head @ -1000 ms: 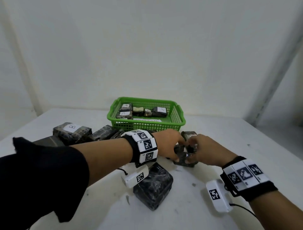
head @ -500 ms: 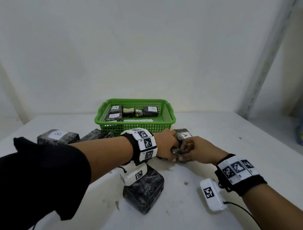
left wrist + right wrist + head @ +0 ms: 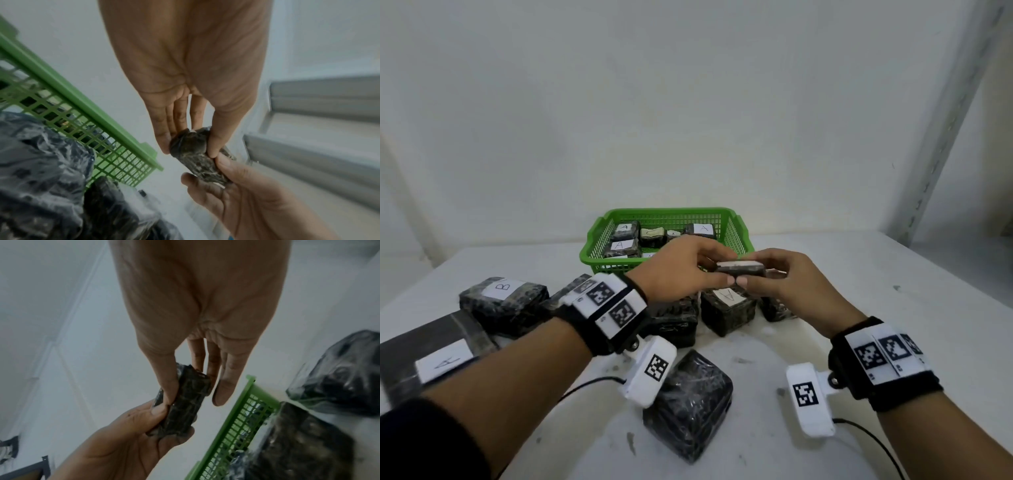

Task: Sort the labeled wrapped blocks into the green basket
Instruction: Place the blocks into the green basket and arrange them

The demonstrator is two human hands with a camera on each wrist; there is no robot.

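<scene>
Head view showed a small wrapped block (image 3: 739, 268) held in the air between both hands, just in front of the green basket (image 3: 732, 233) and above the other blocks on the worktop (image 3: 859, 294). The left hand (image 3: 681, 270) pinched one end between thumb and fingertips; the right hand (image 3: 780, 277) pinched the other end the same way, so each grip was closed on the block. The wrist views showed its dark, marbled body under shiny clear film (image 3: 197, 159). It looked light and stiff enough to keep its shape, though the film could be slippery. Holding it by the short ends or long edges seemed best, keeping the white label (image 3: 738, 263) uncovered. Several labelled blocks (image 3: 624, 234) already lay in the basket
</scene>
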